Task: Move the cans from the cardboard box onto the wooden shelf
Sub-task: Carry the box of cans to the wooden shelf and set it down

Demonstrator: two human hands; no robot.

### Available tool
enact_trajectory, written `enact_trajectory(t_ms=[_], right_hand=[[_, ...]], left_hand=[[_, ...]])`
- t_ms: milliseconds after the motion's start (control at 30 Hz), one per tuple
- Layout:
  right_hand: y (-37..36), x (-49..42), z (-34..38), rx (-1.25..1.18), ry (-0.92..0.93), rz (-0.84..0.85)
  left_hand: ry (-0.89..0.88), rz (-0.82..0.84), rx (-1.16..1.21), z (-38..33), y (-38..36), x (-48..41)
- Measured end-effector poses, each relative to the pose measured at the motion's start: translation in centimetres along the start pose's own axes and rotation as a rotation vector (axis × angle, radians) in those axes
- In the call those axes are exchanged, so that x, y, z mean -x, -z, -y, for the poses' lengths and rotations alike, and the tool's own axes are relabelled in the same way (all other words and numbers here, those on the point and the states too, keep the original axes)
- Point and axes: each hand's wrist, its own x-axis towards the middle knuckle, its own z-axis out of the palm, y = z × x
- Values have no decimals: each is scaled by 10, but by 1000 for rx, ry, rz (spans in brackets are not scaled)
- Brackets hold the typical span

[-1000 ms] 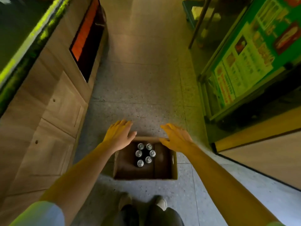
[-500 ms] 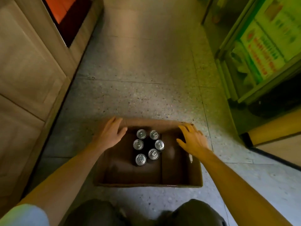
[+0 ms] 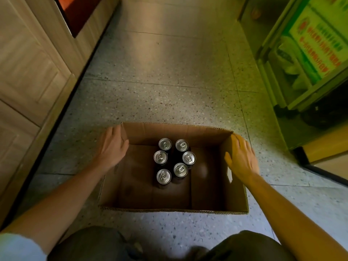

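An open cardboard box [image 3: 170, 210] sits on the speckled floor in front of my knees. Several silver-topped dark cans [image 3: 163, 176] stand upright in a tight cluster at the middle of the box. My left hand [image 3: 111, 148] straddles the box's left wall near the far corner, thumb inside and straight fingers outside. My right hand [image 3: 243, 158] straddles the right wall the same way, thumb inside. Neither hand touches a can. A wooden unit [image 3: 37, 65] with a dark, orange-backed opening [image 3: 81, 14] runs along the left.
A green display case with posters [image 3: 308, 59] stands at the right, with a yellow-edged panel [image 3: 327, 147] beside it. Tiled floor stretches ahead between the two. My knees [image 3: 90, 243] are at the bottom edge.
The view has dropped much closer to the box. Both hands have spread apart, from above the cans out to the left and right walls of the box.
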Motion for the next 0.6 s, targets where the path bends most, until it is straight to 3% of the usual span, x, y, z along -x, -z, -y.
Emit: enact_trajectory(t_ms=[133,233,600], right_hand=[[-10,1,-3,-189,-123,61],[-22,6,-1,-288,-144,81],[-34,4,-5,-367,-254,48]], left_hand=[[106,89,133,5,-14,6],[155,65,209,14,-28,7],[213,53,352,31,-39,14]])
